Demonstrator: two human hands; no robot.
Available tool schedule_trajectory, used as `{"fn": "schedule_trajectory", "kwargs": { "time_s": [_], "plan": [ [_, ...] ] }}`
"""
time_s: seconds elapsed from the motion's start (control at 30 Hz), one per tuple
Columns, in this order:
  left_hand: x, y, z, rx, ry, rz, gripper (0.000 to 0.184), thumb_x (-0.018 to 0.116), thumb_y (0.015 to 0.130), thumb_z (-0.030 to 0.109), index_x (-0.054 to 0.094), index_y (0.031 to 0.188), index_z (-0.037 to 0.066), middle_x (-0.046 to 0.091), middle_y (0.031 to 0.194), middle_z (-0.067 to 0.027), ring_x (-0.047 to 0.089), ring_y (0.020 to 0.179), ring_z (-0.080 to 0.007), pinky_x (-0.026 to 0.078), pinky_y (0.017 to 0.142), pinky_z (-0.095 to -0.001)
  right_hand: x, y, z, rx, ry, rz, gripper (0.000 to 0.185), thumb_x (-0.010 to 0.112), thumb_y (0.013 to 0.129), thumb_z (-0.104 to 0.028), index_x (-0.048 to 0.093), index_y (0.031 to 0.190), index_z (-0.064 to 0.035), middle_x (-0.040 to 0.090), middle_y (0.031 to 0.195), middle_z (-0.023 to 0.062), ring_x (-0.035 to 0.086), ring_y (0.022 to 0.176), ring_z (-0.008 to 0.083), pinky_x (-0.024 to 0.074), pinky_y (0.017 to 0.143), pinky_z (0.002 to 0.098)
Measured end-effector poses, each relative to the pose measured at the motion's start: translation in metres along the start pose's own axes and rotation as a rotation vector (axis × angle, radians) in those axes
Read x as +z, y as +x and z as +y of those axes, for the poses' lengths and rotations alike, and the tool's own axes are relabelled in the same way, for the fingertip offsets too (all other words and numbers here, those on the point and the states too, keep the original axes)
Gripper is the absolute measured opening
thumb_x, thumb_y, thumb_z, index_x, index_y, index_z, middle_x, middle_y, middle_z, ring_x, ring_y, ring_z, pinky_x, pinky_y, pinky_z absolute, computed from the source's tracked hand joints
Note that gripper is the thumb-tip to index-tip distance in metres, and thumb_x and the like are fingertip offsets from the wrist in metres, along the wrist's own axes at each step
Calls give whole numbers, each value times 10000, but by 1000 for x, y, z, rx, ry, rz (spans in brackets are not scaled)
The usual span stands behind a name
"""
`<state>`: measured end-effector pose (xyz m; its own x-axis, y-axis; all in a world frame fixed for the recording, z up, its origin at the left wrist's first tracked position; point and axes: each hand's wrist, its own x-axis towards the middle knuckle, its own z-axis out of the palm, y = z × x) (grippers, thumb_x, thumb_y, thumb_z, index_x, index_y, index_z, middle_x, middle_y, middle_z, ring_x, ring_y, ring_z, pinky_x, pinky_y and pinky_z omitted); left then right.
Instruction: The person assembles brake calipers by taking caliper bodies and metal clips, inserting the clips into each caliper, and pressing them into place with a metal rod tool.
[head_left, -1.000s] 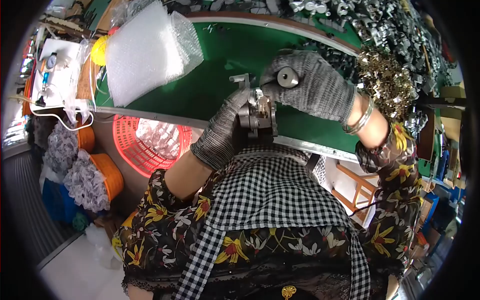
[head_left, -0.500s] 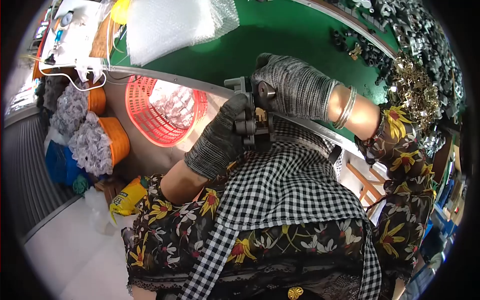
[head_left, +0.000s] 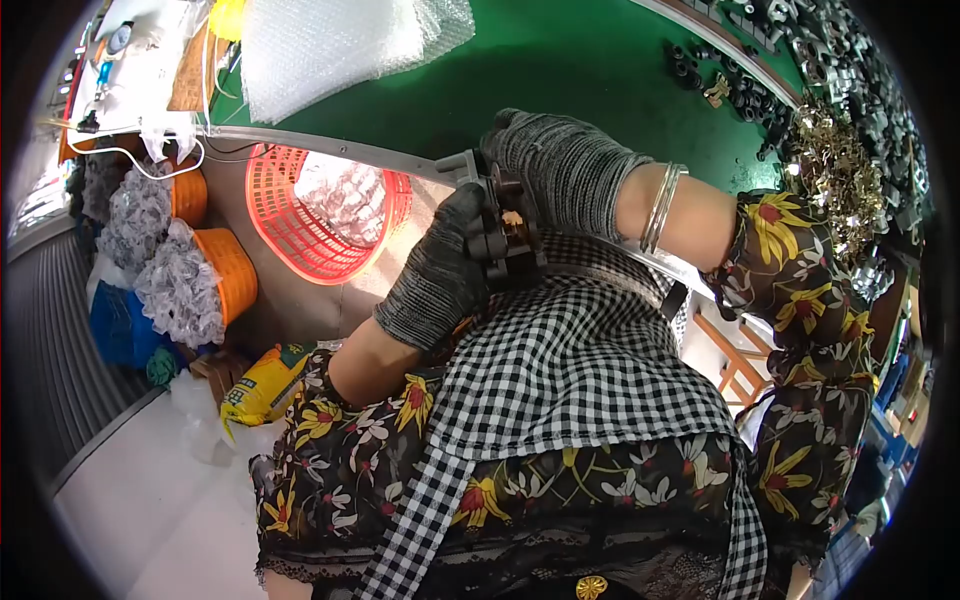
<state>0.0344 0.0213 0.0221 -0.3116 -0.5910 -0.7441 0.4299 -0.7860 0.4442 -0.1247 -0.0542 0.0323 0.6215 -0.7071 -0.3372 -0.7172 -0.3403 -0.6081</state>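
Observation:
My left hand [head_left: 440, 255], in a dark knitted glove, is wrapped around a grey-black metal housing [head_left: 512, 262] with rounded bosses and a gold-coloured piece [head_left: 513, 222] in it. The housing is held in front of the checked apron, by the table's near edge. My right hand [head_left: 560, 165], in a grey knitted glove, is closed at the upper end of the housing. A dark metal cylinder [head_left: 508, 186] shows beside its fingers, against the housing. The right fingertips are partly hidden, so their exact grip is unclear.
The green table [head_left: 580, 60] bears bubble wrap [head_left: 350, 50], black small parts [head_left: 750, 100], a brass-coloured heap [head_left: 835, 180] and piled grey metal parts [head_left: 860, 70]. Below left stand a red basket [head_left: 285, 235] and orange tubs [head_left: 232, 275] with clear plastic wrapping.
Both hands and the housing have shifted slightly left. My right hand has turned, and the cylinder that stuck out from it now shows less and lies closer over the housing.

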Motion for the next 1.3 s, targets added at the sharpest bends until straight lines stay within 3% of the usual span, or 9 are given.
{"fn": "schedule_trajectory", "kwargs": {
  "time_s": [0.23,0.33,0.4,0.5,0.63,0.73,0.97,1.2,1.3],
  "plan": [
    [8,-1,-5,52,-99,-24,420,537,920,424,553,1168,84,635,982,-79,638,858,-200,558,765,-403,-2,1,16,-123,0,90,192,714,725,-84,664,894,-7,644,969,159,641,881,261,528,774,326],
    [6,5,-10,75,-146,-79,431,545,919,428,540,1172,79,622,996,-88,629,887,-212,549,800,-417,-11,-5,21,-325,34,380,161,704,778,-94,669,918,-22,659,818,146,644,717,246,537,668,325],
    [10,7,-14,105,-163,-86,446,556,910,441,532,1168,78,616,990,-90,626,885,-216,544,813,-420,-42,-32,5,-172,297,436,145,692,806,-185,682,769,-45,639,899,129,622,763,213,525,689,306],
    [16,4,-13,74,-255,-111,451,570,900,450,522,1154,80,607,946,-82,622,861,-221,545,808,-414,-87,-55,0,-612,851,417,182,578,896,-174,634,946,-8,603,790,61,583,656,124,493,599,245],
    [15,10,-22,141,-311,-16,426,575,892,464,525,1090,90,598,872,-70,613,808,-226,545,739,-380,-69,-56,-44,-1050,1248,744,184,500,940,-187,539,973,-11,496,666,70,500,515,132,560,546,297],
    [10,16,-36,292,-232,-24,398,540,916,449,518,1077,86,594,853,-57,603,783,-221,534,753,-404,-48,-47,-44,-957,1105,753,174,508,933,-173,560,952,-8,519,674,68,514,529,129,541,538,284],
    [20,17,-31,168,-264,140,347,486,945,443,510,1070,120,589,904,-70,604,838,-250,522,776,-441,-17,-26,-29,-783,775,778,161,526,919,-142,607,904,-3,572,693,63,547,564,124,496,519,256],
    [3,39,-37,119,-329,-33,328,505,928,467,536,1004,149,580,785,-41,605,809,-273,514,768,-532,-14,-12,-16,-733,472,812,160,545,908,-116,649,868,-3,620,717,54,574,601,109,460,504,232],
    [9,35,-35,114,-354,-6,339,495,929,477,542,1008,151,591,805,-50,605,831,-285,502,781,-566,-20,-20,-18,-808,769,784,161,548,905,-121,660,894,-6,626,734,63,589,600,128,459,489,237]
  ]
}}
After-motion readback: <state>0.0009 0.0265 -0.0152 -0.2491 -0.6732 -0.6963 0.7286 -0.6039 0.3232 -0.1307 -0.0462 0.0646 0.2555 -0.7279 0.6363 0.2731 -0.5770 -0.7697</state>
